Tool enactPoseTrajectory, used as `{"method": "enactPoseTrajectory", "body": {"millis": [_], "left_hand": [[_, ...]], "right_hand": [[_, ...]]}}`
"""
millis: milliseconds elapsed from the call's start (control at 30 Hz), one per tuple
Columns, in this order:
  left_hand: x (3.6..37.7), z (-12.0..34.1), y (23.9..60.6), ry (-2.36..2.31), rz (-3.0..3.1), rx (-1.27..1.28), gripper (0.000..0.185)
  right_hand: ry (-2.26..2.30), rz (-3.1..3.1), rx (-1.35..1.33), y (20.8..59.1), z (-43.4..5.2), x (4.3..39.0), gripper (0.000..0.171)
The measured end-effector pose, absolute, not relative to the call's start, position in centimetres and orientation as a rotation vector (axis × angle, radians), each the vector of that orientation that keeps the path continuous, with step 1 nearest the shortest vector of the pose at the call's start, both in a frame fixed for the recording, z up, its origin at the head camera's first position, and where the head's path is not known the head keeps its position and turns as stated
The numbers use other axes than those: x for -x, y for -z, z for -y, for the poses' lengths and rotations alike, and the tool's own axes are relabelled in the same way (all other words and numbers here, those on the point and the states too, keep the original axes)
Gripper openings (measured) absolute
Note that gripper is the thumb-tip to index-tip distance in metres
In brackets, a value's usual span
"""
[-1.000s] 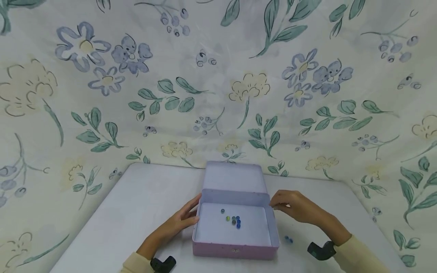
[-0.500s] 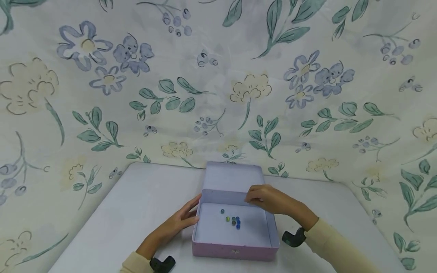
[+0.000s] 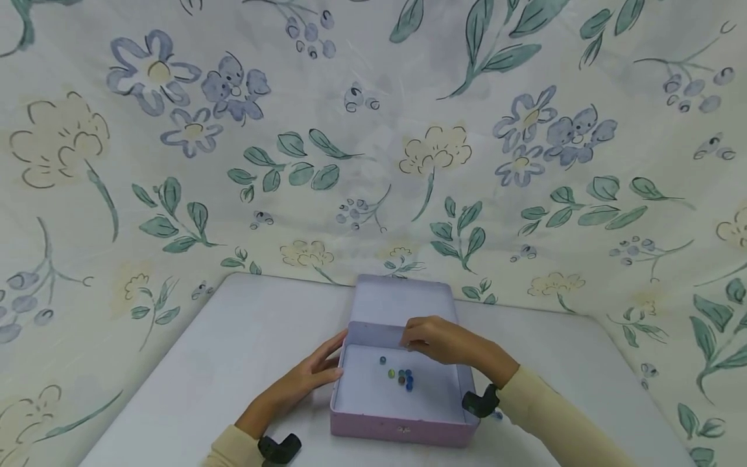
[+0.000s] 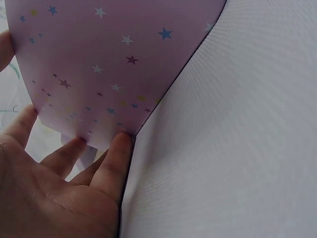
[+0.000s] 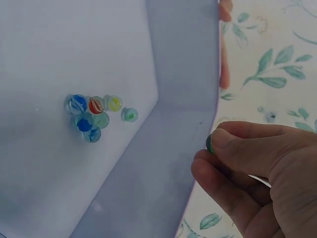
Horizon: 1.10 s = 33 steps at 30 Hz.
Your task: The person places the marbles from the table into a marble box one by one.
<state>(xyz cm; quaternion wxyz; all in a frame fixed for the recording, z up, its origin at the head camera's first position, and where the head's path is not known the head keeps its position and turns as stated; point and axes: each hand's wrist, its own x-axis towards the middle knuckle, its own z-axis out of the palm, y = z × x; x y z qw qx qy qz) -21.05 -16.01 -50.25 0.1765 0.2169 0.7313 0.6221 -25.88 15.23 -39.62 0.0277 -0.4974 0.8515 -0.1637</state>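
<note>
My right hand [image 3: 440, 338] is over the back of a lilac tin box [image 3: 362, 423] with its lid raised. Between thumb and forefinger it pinches a dark green glass marble [image 5: 209, 144], mostly covered by the fingers. Inside the box, several glass marbles lie in a loose cluster on the floor, among them a blue marble [image 5: 84, 122], a red-streaked marble [image 5: 96, 104] and a yellow marble [image 5: 114, 103]. A green marble [image 5: 130, 115] sits a little apart. My left hand [image 3: 297, 383] rests along the box's left side, fingertips touching the star-printed wall [image 4: 114, 64].
The box's open lid [image 3: 403, 299] leans back at the rear of the white table [image 3: 245, 337]. Outside the box on the right, blue marbles [image 3: 498, 416] lie partly behind the right wrist's black camera [image 3: 481, 402]. A floral cloth [image 3: 373, 155] hangs behind the table.
My right hand has come from beyond the box's right rim to over its back part, moving left with the marble. My left hand has stayed at the box's side.
</note>
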Motion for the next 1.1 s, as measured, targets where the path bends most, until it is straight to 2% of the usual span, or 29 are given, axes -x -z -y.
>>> {"method": "enactPoseTrajectory", "body": {"millis": [533, 1100], "left_hand": [[21.0, 16.0, 50.1, -1.753, -2.079, -0.598, 0.070], [21.0, 16.0, 50.0, -1.746, -2.080, -0.609, 0.072]], "right_hand": [[0.449, -2.598, 1.489, 40.9, -13.3, 26.9, 0.015], [0.289, -2.669, 1.373, 44.2, -13.2, 27.4, 0.017]]}}
